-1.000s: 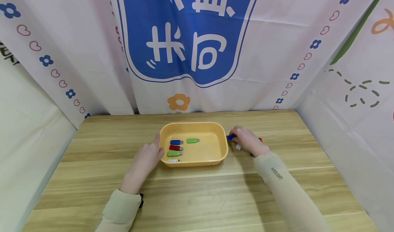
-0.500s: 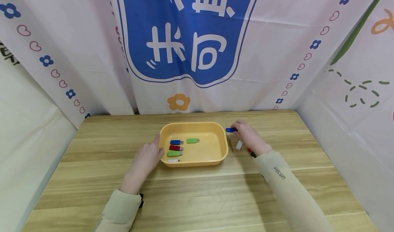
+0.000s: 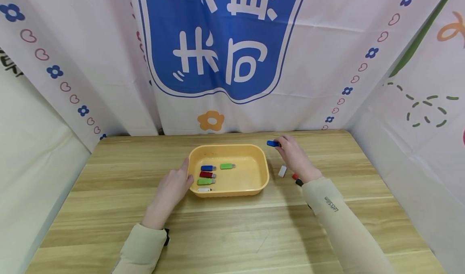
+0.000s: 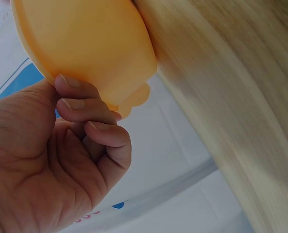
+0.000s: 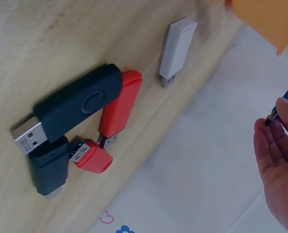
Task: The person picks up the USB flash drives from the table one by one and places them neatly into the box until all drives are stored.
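Observation:
My left hand (image 3: 173, 187) grips the left end of a yellow plastic tray (image 3: 232, 192), its curled fingers touching the outer wall in the left wrist view. In the tray lie a blue USB stick (image 3: 207, 168), a red USB stick (image 3: 206, 174), a white one (image 3: 204, 189) partly hidden by the near wall, and two green ones (image 3: 205, 181). Beyond the tray's far right corner, my right hand (image 3: 293, 155) pinches another blue USB stick (image 3: 271, 143) between thumb and fingers, above the table.
A white USB stick (image 5: 177, 48) lies on the wooden table (image 3: 232, 233) right of the tray. Farther right are two black USB sticks (image 5: 76, 104) and two red USB sticks (image 5: 120, 104), some touching or overlapping. A printed curtain (image 3: 308, 84) hangs behind the table.
My right hand has moved away from the tray's right side toward the table's back edge, carrying the blue USB stick. The left hand and tray have stayed put.

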Demonstrator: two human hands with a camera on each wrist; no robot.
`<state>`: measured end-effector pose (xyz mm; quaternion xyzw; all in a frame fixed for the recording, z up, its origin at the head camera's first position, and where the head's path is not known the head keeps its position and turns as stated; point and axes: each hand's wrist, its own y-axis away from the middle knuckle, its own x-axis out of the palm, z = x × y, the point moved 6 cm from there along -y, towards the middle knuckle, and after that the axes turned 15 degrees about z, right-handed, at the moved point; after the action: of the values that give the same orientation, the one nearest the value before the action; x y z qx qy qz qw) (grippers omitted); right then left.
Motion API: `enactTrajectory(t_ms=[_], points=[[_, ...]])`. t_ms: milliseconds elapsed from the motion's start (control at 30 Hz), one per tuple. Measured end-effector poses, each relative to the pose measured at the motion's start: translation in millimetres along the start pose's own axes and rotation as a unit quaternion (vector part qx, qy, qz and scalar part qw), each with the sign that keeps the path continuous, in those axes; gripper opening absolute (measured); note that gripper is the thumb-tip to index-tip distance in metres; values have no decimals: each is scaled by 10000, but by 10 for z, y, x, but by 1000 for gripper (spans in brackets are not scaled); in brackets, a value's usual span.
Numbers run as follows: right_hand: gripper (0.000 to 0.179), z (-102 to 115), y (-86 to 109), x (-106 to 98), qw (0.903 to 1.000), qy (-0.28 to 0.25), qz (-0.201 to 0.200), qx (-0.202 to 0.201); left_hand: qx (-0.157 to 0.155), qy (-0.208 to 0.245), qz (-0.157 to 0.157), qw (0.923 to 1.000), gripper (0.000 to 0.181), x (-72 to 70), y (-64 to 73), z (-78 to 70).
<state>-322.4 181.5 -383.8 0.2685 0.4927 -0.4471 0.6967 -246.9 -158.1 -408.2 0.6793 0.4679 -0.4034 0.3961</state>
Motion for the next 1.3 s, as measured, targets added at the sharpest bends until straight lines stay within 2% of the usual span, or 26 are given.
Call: enactTrajectory(t_ms=[267, 467, 733, 1033, 1300], points=[[20, 167, -39, -83, 9997, -193, -88, -82, -19, 19, 12, 10000, 59, -3, 1, 3], [19, 359, -86, -108, 9996, -189, 115, -151, -35, 34, 15, 10000, 60, -3, 1, 11], [18, 498, -133, -72, 9991, 41, 324, -260, -29, 48, 28, 10000, 60, -1, -2, 13], [21, 665, -177, -30, 9980, -38, 557, -310, -37, 91, 83, 9999, 60, -1, 4, 7], [21, 779, -223, 29, 9969, 96, 707, -319, -66, 52, 41, 10000, 60, -9, 3, 3]])
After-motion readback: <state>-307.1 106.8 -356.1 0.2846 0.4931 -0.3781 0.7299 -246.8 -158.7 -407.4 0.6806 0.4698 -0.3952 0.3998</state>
